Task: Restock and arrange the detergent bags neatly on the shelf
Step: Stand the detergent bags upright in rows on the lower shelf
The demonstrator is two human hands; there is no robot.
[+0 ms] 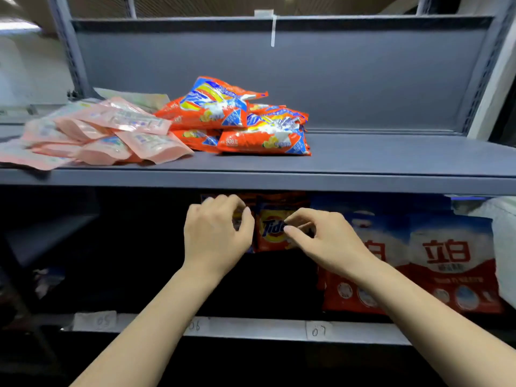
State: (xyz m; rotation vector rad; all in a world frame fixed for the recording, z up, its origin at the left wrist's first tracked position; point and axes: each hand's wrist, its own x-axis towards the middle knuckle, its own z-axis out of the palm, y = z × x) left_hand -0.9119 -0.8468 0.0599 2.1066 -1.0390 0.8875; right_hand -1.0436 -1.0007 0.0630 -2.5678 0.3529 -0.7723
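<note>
Tide bag [272,224] upright on lower shelf [251,329]; right hand [326,241] pinching its right edge; left hand [216,233] fingers curled at left edge, grip unclear; orange bags [237,118] piled above.

A heap of pale pink pouches [106,135] lay at the left of the frame, some overlapping the front edge there. A white plastic strip [273,30] hung down at the top centre. Along the lower rail sat paper labels handwritten 05 [96,320], 06 [195,326] and 07 [319,331]. A white cloth-like bundle [505,247] showed at the right edge.
</note>
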